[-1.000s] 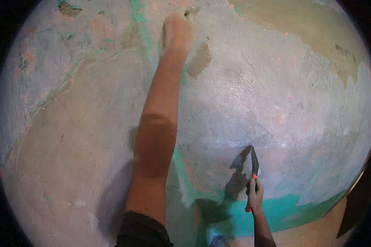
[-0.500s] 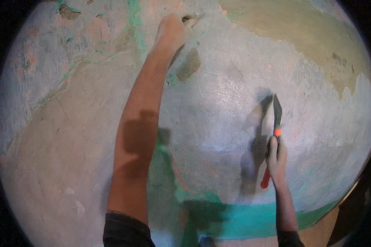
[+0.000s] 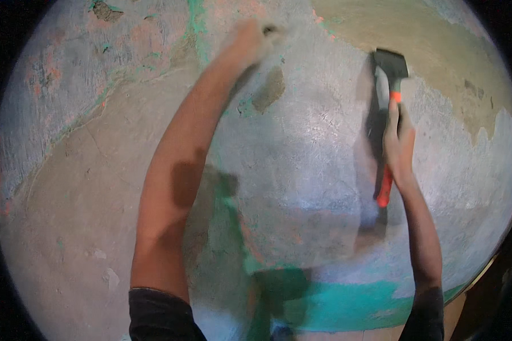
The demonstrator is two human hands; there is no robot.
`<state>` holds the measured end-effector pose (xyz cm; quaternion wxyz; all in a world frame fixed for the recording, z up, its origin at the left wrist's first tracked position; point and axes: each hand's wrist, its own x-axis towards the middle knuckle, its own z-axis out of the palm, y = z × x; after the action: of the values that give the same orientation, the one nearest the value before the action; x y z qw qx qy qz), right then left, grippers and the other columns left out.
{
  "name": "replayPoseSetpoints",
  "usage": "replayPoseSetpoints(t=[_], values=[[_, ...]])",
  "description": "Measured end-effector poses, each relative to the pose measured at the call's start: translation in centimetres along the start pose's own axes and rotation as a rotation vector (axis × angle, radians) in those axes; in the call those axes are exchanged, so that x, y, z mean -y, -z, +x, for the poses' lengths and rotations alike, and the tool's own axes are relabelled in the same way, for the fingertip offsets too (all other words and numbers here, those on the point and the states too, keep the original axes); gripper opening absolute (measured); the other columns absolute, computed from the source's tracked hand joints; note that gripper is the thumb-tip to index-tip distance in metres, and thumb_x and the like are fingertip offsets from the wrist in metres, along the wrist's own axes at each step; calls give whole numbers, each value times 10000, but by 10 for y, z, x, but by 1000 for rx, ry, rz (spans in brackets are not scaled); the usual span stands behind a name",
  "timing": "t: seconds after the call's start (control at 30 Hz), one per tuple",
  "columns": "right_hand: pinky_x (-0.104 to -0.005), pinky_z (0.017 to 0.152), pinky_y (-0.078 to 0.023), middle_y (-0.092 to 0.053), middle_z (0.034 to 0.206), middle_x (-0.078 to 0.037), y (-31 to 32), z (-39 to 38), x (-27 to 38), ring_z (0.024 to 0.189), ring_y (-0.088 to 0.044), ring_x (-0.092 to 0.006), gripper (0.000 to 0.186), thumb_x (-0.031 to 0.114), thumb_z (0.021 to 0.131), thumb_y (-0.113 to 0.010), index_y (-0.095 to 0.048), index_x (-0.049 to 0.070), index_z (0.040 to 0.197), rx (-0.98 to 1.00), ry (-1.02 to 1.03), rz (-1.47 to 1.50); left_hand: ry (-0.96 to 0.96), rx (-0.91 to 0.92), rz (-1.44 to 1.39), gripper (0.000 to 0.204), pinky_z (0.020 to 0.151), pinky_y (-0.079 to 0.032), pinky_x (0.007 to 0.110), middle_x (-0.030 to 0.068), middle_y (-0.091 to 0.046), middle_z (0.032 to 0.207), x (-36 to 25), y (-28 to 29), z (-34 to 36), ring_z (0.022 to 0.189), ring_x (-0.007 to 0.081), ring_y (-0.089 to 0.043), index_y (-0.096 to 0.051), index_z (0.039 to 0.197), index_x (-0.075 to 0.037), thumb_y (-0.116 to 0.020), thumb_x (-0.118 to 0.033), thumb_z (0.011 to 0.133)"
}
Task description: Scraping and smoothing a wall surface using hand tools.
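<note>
1. Right hand (image 3: 401, 142): closed round a red-handled, wide-bladed scraper (image 3: 391, 63), blade upward, well above the lower edge of the wall (image 3: 318, 153).
2. Left hand (image 3: 253, 44): curled, blurred; I cannot tell whether it grips anything.
3. Small brown patch (image 3: 269, 91): below the left hand.
4. Large tan patch (image 3: 432, 48): beside the blade.
5. Green paint band (image 3: 352, 304): along the wall's lower edge.

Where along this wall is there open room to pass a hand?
The pale stretch between the left forearm and scraper, above the green band; also the tan area left of that forearm. Crowded: around the left hand and right hand.
</note>
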<state>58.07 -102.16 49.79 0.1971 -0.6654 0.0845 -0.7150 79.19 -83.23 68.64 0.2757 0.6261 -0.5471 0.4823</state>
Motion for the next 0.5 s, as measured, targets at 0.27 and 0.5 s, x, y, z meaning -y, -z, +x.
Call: replayPoseSetpoints(t=[0.27,0.5], values=[[-461,637,-458,-595,760,-283,-13,42,18,719,-615,-447,414,360,1008,-463,-573,-39,1020,-56,62,-165,-101,140,-4,283,808,-512,366,136,-714,932,-2,6,-7,843,239,-685,-710,1040,-81,-673,-297,861],[-458,624,-455,-604,754,-276,-17,39,17,705,-617,-436,422,374,1007,-457,-579,-30,1031,-59,46,-232,-100,244,85,296,779,-520,374,107,-724,914,1,-30,-21,829,237,-689,-721,1023,-74,-696,-305,841]])
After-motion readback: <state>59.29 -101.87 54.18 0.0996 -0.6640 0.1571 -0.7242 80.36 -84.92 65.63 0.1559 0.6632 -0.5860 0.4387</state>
